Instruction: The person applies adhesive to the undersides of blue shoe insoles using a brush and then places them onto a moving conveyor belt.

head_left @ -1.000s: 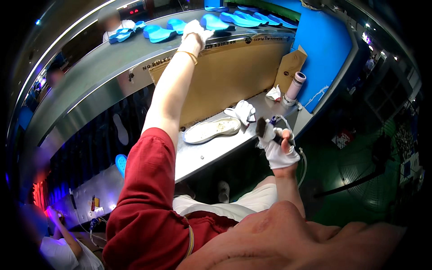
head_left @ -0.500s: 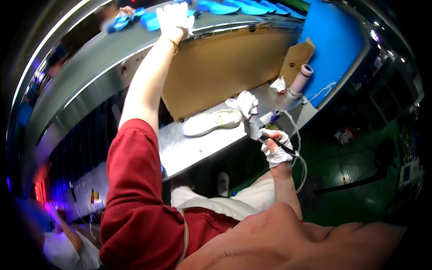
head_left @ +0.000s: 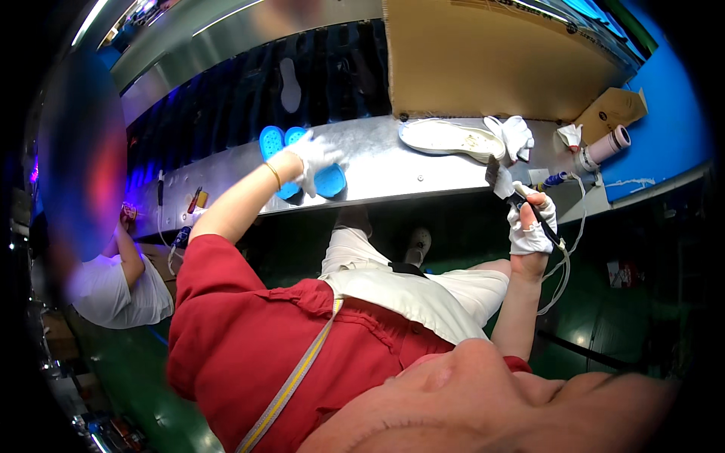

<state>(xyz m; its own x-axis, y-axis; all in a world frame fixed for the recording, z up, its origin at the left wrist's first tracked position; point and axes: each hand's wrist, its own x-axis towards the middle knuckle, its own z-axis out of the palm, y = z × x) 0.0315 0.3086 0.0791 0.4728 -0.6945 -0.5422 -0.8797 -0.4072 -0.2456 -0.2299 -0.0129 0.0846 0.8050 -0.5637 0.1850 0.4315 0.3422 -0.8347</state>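
A pair of blue clogs (head_left: 330,181) lies on the metal bench (head_left: 370,170), with holes showing in the upper parts. Across their middle, my left hand (head_left: 311,160) in a white glove grips them and hides part of both. At the right, my right hand (head_left: 533,225), its glove leaving fingertips bare, is closed round the black handle of a flat brush (head_left: 498,180). The brush head points up and left, close to the bench edge. Just beyond it a white shoe (head_left: 445,137) lies on its side, near a crumpled white glove (head_left: 515,136).
A cardboard panel (head_left: 491,68) stands behind the bench. A pink bottle (head_left: 608,147) and a blue-handled tool (head_left: 555,180) are at the right, with a pale cord (head_left: 580,208) hanging by my right hand. Another person (head_left: 121,283) sits at the left.
My left hand has come down from the far conveyor to the bench, bringing the blue clogs. The view has turned left. My right hand still holds the brush.
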